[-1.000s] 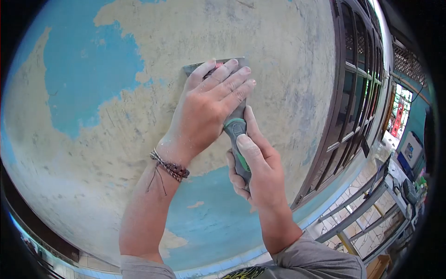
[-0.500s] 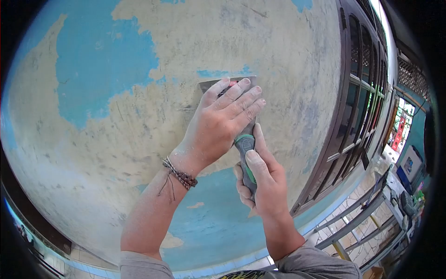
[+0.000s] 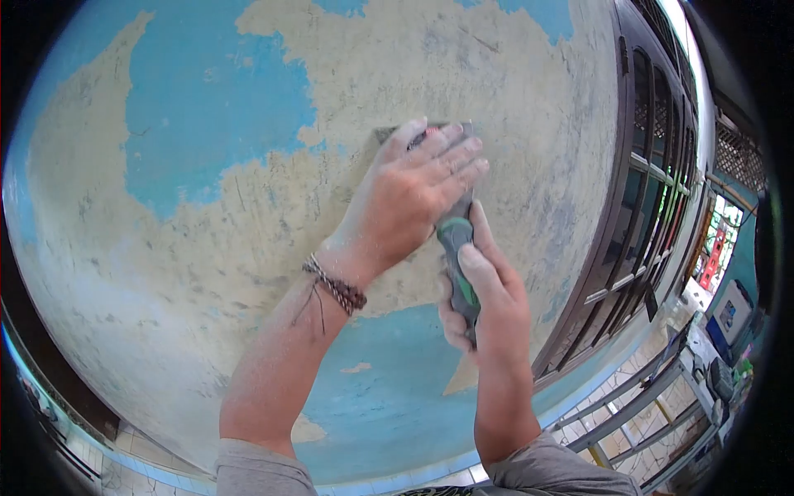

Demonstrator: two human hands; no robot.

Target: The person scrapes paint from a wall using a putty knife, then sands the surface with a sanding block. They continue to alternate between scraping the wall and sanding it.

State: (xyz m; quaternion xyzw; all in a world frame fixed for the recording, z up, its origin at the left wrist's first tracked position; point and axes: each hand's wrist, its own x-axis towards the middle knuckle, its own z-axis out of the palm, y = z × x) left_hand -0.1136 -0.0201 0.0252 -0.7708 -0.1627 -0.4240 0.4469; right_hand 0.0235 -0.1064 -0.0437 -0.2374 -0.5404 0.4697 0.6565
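Observation:
My right hand (image 3: 496, 289) is wrapped around the grey-and-green handle of a paint scraper (image 3: 454, 235), its thumb along the grip. Across the scraper's head lies my left hand (image 3: 404, 198), fingers stretched out and slightly apart, pressing on it; its thumb is hidden. Only the corners of the wide metal blade show around the fingers, up against the wall (image 3: 529, 107). Pale dust coats both hands. The wall has a bare, beige scraped surface with a large blue paint patch (image 3: 215, 124) to the left and more blue paint (image 3: 389, 355) below.
A dark wooden window frame with panes (image 3: 645, 182) borders the wall on the right. At lower right stands a grey metal rack (image 3: 616, 422) with assorted items beside it. Tiled floor (image 3: 141, 450) shows along the bottom.
The scraper and both hands have moved slightly up the wall. The thin blue strip that showed above the blade is no longer visible. The view has shifted a little to the left.

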